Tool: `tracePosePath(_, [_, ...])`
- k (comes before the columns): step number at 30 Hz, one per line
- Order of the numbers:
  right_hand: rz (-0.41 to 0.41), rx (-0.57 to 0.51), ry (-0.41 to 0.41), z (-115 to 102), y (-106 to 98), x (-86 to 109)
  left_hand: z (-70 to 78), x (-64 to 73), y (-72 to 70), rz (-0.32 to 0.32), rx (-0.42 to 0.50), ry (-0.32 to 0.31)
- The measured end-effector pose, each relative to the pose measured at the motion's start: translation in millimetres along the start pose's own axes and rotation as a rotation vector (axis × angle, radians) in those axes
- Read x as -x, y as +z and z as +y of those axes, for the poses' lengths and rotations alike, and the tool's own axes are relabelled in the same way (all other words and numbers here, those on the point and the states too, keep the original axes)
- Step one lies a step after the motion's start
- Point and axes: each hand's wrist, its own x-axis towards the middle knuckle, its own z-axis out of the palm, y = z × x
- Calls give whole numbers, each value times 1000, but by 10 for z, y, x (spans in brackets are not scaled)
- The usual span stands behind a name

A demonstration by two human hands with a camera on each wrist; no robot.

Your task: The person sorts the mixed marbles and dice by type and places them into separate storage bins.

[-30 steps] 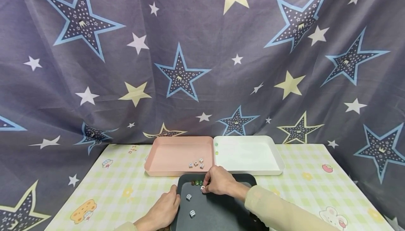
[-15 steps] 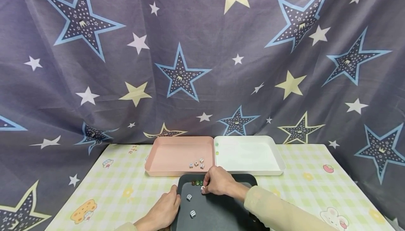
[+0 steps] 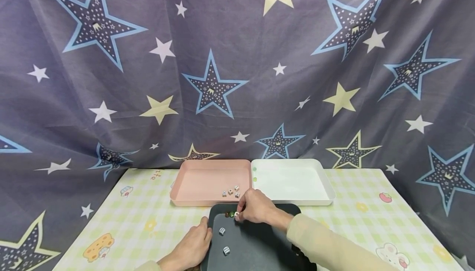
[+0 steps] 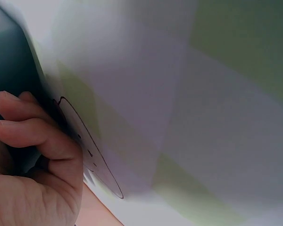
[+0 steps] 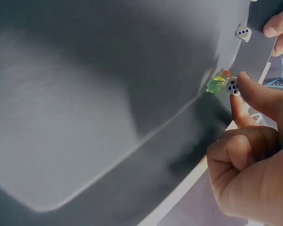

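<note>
Right hand (image 3: 257, 207): thumb and finger pinching die (image 5: 232, 87)
Die: at fingertips, just beside marbles (image 5: 214, 86)
Left hand (image 3: 190, 244): gripping tray (image 3: 259, 250) edge

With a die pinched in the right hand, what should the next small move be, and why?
Probably lift the die over the far rim of the dark tray and into the pink tray: the right hand has it pinched close to that rim, and four dice lie in the pink tray's near right part.
</note>
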Motion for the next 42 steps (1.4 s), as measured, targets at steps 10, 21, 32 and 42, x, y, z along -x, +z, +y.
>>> tracePosePath(10, [16,-3,-10,-22,-56,-46,25,6,-10,17,-22,13])
tracePosePath(21, [49,9,-1,-60,-152,-160,42,-5,-30,24,-64,-12])
tracePosePath(32, [88,29,16,-22,-199,-306,28,3,-31,4,-34,-21])
tracePosePath(42, [104,52,98,48,-257,-471,21,-2,-23,12,-32,-6])
